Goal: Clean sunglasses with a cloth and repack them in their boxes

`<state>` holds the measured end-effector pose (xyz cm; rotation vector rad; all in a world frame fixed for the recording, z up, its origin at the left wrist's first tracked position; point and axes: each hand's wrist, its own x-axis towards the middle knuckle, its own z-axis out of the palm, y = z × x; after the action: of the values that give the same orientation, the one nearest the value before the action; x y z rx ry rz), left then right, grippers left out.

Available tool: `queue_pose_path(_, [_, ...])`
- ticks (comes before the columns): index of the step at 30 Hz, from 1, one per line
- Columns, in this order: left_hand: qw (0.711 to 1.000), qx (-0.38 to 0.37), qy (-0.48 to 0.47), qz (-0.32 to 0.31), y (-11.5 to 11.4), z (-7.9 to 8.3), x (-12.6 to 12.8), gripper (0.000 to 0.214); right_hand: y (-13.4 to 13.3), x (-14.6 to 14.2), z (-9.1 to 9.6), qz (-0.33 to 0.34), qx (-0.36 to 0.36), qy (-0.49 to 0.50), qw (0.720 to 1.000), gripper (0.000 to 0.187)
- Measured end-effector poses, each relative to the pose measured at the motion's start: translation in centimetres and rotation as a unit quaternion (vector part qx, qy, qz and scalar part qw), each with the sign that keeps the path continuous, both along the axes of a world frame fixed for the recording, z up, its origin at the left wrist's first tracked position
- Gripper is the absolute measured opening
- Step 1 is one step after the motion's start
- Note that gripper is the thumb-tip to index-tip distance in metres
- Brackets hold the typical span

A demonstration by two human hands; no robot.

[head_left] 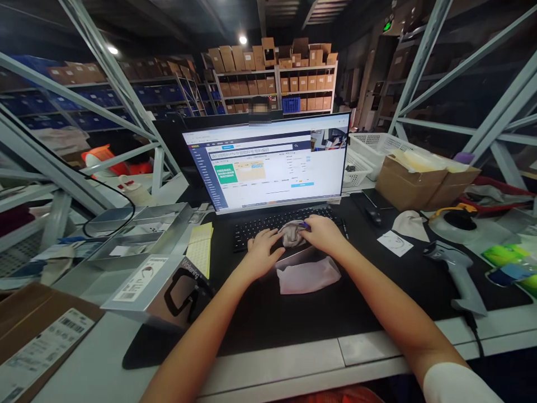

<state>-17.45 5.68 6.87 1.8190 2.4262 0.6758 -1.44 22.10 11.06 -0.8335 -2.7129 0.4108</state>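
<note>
A crumpled grey cloth pouch (pixel 292 234) rests over the front edge of the black keyboard (pixel 251 230). My right hand (pixel 325 234) is closed on the pouch's right side; a small purple-blue thing shows at its fingertips, too small to name. My left hand (pixel 264 252) lies at the pouch's left with fingers stretched and thumb apart, its fingertips at the cloth's edge. Just below the hands, a pale pinkish cloth pouch (pixel 309 275) lies flat on the black desk mat (pixel 251 330), beside a thin flat item partly hidden by it.
Behind the keyboard stands a lit monitor (pixel 272 168). To the right are a mouse (pixel 372 216), a white card (pixel 395 243), a barcode scanner (pixel 459 274) and a cardboard box (pixel 409 182). A headset box (pixel 155 291), yellow notepad (pixel 200 246) and grey tray (pixel 168 224) stand left.
</note>
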Motion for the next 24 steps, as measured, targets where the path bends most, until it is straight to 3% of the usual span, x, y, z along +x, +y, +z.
queue_pose_path(4, [0.998,0.045,0.018,0.027,0.3,0.9,0.9,0.032,1.4,0.4,-0.1,-0.052,0.004,0.008,0.999,0.029])
queue_pose_path(7, [0.999,0.034,0.014,-0.019,1.0,1.8,2.0,0.026,2.3,0.5,-0.4,-0.081,-0.009,0.007,0.997,0.034])
queue_pose_path(12, [0.995,-0.021,0.070,-0.072,3.0,2.2,4.6,0.044,2.9,0.5,-0.5,-0.055,-0.041,0.001,0.998,0.032])
queue_pose_path(17, [0.988,-0.061,0.137,-0.025,3.9,1.8,6.0,0.057,3.4,1.0,0.3,-0.025,-0.049,0.002,0.999,0.038])
queue_pose_path(24, [0.981,-0.087,0.167,0.052,2.9,1.3,5.0,0.066,4.6,2.1,0.2,-0.015,-0.064,-0.079,0.995,0.032])
